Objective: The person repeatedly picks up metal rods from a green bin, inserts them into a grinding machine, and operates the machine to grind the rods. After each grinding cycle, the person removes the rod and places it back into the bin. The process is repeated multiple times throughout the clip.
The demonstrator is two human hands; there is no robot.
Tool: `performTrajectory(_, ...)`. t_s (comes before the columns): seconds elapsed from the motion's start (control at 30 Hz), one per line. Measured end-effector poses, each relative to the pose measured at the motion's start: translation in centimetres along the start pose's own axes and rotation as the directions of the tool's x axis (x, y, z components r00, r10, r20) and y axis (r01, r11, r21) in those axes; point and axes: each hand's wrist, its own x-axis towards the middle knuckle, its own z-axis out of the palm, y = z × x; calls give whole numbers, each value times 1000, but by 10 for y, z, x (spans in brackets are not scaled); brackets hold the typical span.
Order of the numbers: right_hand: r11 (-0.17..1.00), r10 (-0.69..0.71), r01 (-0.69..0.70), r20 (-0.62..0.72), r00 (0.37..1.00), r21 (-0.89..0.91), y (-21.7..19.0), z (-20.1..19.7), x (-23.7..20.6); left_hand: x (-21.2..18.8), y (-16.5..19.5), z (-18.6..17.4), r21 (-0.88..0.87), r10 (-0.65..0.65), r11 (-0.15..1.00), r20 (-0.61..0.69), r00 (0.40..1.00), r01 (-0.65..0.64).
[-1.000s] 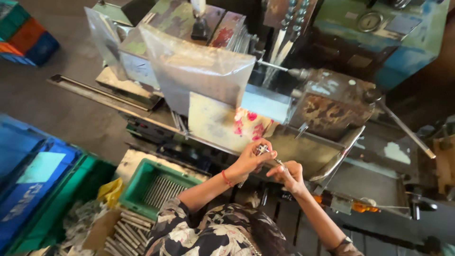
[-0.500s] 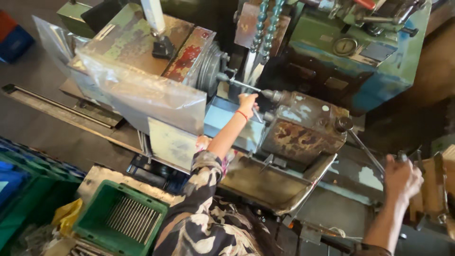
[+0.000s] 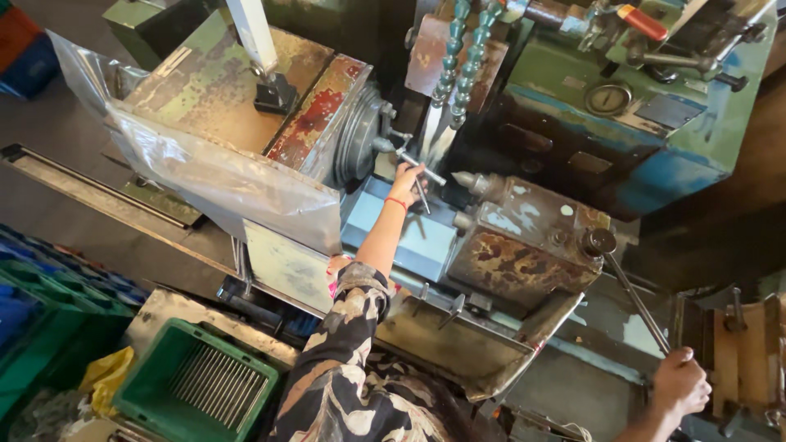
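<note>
Rod [image 3: 419, 168] in left hand [image 3: 406, 182], at chuck [image 3: 360, 135].

Below you lies a dark concrete floor [image 3: 74, 221]; a green crate [image 3: 196, 385] and blue bins [image 3: 24, 311] stand left.

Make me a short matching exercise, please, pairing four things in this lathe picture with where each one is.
Things:
1. left hand
2. right hand
3. green crate
4. plastic sheet

Places:
A. on the long lever at lower right
B. on the floor at lower left, holding metal rods
C. draped over the machine's left housing
D. at the rod by the chuck

Pairs: 1-D, 2-A, 3-B, 4-C
</note>
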Motion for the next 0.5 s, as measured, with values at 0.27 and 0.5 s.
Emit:
performTrajectory(0.27, 996, -90, 92, -127, 988, 14, 10, 20, 33, 11, -16, 9, -122, 341, 929, -90, 936, -350)
performTrajectory(0.5, 991, -126, 114, -225, 966, -64, 15, 32, 34, 8, -15, 12, -323, 231, 908, -146, 962, -267)
